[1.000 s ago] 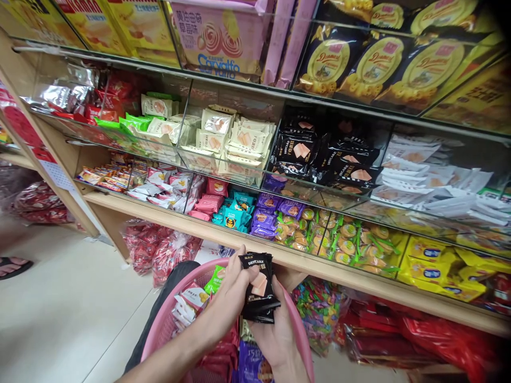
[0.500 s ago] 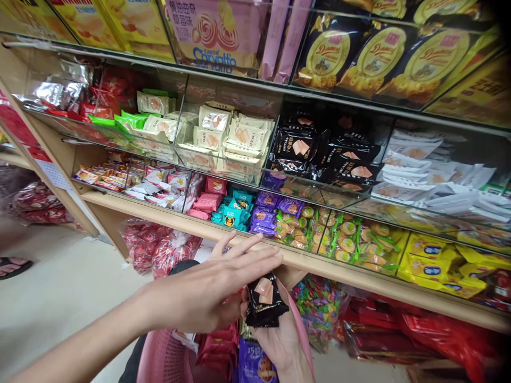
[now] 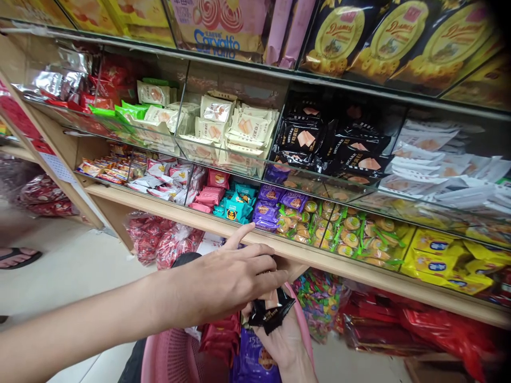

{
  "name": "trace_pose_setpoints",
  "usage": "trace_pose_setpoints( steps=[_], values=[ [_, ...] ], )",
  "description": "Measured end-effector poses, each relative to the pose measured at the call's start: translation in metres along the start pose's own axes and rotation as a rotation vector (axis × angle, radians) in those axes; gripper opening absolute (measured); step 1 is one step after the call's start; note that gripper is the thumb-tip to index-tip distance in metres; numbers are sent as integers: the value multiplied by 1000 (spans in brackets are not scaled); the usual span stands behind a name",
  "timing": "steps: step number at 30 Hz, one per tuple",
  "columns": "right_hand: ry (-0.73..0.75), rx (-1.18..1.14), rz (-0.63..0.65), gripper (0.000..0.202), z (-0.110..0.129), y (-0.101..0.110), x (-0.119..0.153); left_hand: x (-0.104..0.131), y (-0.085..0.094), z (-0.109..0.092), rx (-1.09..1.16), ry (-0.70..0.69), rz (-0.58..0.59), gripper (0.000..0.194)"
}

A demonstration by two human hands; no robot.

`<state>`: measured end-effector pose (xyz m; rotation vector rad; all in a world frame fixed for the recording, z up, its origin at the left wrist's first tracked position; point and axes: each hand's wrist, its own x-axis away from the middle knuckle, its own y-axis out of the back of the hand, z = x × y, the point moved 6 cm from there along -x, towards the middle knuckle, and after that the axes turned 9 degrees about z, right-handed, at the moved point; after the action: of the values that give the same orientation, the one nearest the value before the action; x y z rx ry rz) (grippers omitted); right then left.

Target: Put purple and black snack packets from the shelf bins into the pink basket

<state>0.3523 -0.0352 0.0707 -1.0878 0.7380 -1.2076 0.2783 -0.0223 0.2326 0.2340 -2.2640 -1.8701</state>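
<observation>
A black dry-cake packet (image 3: 272,313) with a picture of pale cake slices lies in my right hand (image 3: 285,340), palm up with the fingers round it. From the left, my left hand (image 3: 247,274) reaches across on top, back of the hand upward. Its fingers are spread and bent, and the tips rest at the packet's upper part, hiding some of it. Under both hands is a pink basket (image 3: 165,348). Red packets (image 3: 219,338) and a purple cookie packet (image 3: 255,354) lie inside it.
Clear-fronted shelf bins hold black packets (image 3: 303,135), cream packets (image 3: 247,127), teal packets (image 3: 235,207) and yellow packets (image 3: 435,255). A wooden shelf edge (image 3: 319,255) runs just beyond my hands. Bagged red sweets (image 3: 147,236) sit below. A person's sandalled foot (image 3: 18,257) is at left.
My left hand's fingers have bent from stretched flat to curled down onto the packet. The packet has tipped and is more covered. The view has shifted slightly.
</observation>
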Motion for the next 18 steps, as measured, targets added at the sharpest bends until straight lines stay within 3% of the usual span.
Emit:
trace_pose_setpoints(
  steps=[5,9,11,14,18],
  values=[
    [-16,-180,-26,24,3,2,4,24,15,-1,72,89,-53,50],
    [-46,-193,-64,27,9,11,9,59,0,10,184,238,21,55],
    [-19,-177,-71,30,15,15,12,70,-23,12,310,275,92,51],
    [13,-185,-50,31,23,18,16,79,-77,13,522,403,253,33],
    [37,-179,-37,40,30,17,21,75,-148,3,499,533,389,35]
  ],
)
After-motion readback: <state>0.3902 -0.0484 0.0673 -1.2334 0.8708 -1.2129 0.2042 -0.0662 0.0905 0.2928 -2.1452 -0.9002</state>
